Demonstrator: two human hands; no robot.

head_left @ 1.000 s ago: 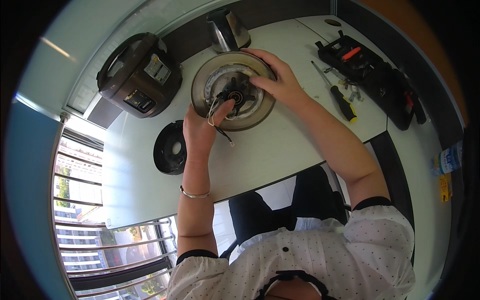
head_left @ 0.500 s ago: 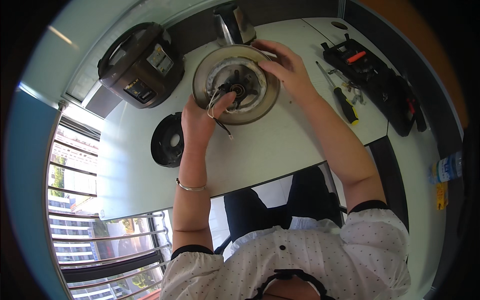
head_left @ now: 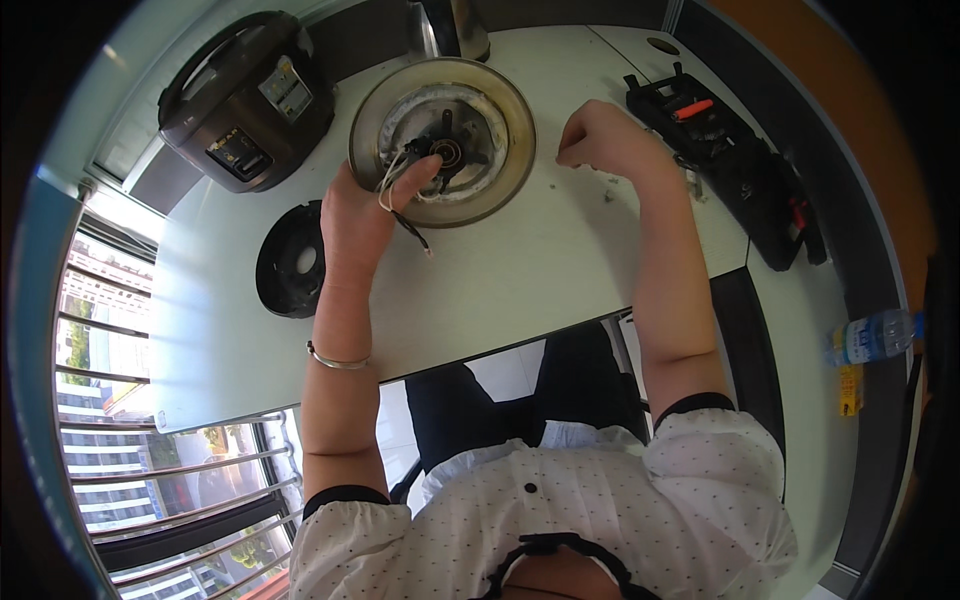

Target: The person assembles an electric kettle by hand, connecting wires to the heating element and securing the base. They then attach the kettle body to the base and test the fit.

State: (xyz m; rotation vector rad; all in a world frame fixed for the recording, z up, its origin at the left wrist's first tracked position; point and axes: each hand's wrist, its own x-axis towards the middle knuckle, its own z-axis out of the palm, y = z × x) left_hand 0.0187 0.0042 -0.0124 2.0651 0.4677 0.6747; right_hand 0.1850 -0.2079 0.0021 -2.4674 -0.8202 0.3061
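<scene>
A round metal heating plate [head_left: 505,150] with a black centre part lies upside down on the white table [head_left: 520,270]. My left hand [head_left: 365,205] rests on its near left rim, fingers on the black centre, with white and black wires running under them. To the right of the plate my right hand [head_left: 600,135] hovers over the table with its fingers curled; whether it holds a small part I cannot tell.
A dark rice cooker body [head_left: 245,100] stands at the far left. A black round base cover [head_left: 290,260] lies left of my left hand. A black tool case [head_left: 745,165] sits at the right, a metal pot [head_left: 450,25] behind the plate, a water bottle [head_left: 870,338] far right.
My right hand has come off the plate's far right rim and moved right, over the bare table. My left hand stays on the plate's centre.
</scene>
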